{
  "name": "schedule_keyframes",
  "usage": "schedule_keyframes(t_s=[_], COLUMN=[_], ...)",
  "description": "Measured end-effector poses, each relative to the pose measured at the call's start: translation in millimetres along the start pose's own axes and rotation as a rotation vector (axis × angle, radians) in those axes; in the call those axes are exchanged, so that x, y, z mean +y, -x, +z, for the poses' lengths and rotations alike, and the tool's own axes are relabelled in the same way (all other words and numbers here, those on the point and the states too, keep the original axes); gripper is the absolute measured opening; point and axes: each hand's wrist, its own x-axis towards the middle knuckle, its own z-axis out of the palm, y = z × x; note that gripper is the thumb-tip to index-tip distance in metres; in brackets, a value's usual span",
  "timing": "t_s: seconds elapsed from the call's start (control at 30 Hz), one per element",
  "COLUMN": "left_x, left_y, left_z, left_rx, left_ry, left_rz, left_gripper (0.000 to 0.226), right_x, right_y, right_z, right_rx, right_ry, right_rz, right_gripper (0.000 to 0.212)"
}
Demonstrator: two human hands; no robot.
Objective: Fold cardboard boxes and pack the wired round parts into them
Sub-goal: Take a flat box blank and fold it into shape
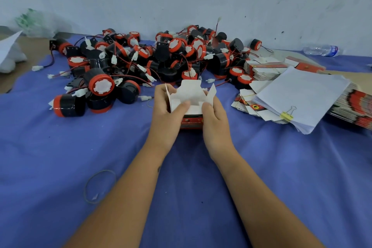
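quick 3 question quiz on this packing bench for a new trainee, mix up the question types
1. True or false: both hands hold the small cardboard box, whose top flaps stand open.
2. Which clip holds the stack of white sheets together? A) yellow binder clip B) wooden peg C) blue paperclip
3. What loose loop lies on the blue cloth beside the left forearm?

Key
1. True: the left hand and right hand grip it.
2. A, the yellow binder clip.
3. A rubber band.
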Motion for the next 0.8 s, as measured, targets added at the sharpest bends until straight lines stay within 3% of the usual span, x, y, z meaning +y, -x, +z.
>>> schedule_keyframes(t_s=[0.2, 0.37, 0.43, 0.53, 0.63, 0.8], left_x=[-4, -2, -3, -1, 1, 0], left_y=[-6, -9, -8, -6, -10, -15], left_z=[-5, -5, -8, -7, -6, -2], left_rx=[-0.074, -0.068, -0.062, -0.081, -0.012, 0.002], left_ry=[0.081, 0.004, 0.029, 0.149, 0.229, 0.238], left_rz=[-0.111, -0.086, -0.083, -0.107, -0.179, -0.228], left_gripper=[0.050, 0.052, 0.048, 0.022, 0.034, 0.018], right_x=[2, 4, 4, 4, 3, -1], right_y=[-5, -3, -2, -3, -4, -9], right_z=[1, -1, -2, -1, 4, 4], right_rx=[-0.029, -0.116, -0.143, -0.113, -0.074, -0.005], right_ry=[0.045, 0.142, 0.152, 0.097, 0.038, -0.175], right_rz=[-0.081, -0.249, -0.214, -0.102, -0.094, 0.046], right_gripper=[0.059, 0.047, 0.038, 0.032, 0.030, 0.042])
